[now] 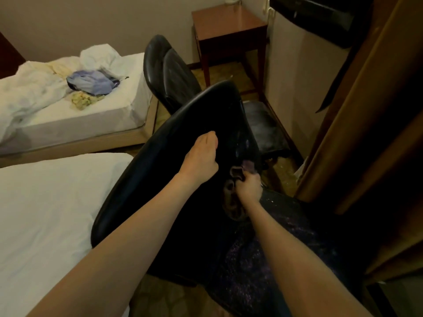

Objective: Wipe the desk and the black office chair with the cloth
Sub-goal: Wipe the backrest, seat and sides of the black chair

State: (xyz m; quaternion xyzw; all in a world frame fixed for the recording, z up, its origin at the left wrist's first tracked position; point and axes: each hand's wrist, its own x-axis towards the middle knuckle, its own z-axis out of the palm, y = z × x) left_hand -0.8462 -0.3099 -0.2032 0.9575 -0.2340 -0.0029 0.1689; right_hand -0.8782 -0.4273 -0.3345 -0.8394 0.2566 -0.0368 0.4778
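The black office chair [160, 184] fills the middle of the view, its rounded backrest tilted toward me. My left hand [202, 154] grips the upper edge of the backrest with curled fingers. Low on the inner face of the backrest, my right hand [249, 185] holds a bunched dark cloth [235, 179] and presses it against the chair. The cloth's lower folds hang beneath my fist. The chair seat [286, 225] lies dark under my right forearm. I cannot pick out the desk.
A second black chair [167, 72] stands behind the first. Two beds with white sheets [45, 213] are on the left, the far one [109, 106] with clothes on it. A wooden side table [229, 26] stands at the back. A white cabinet [297, 76] and wooden panels [366, 110] close the right side.
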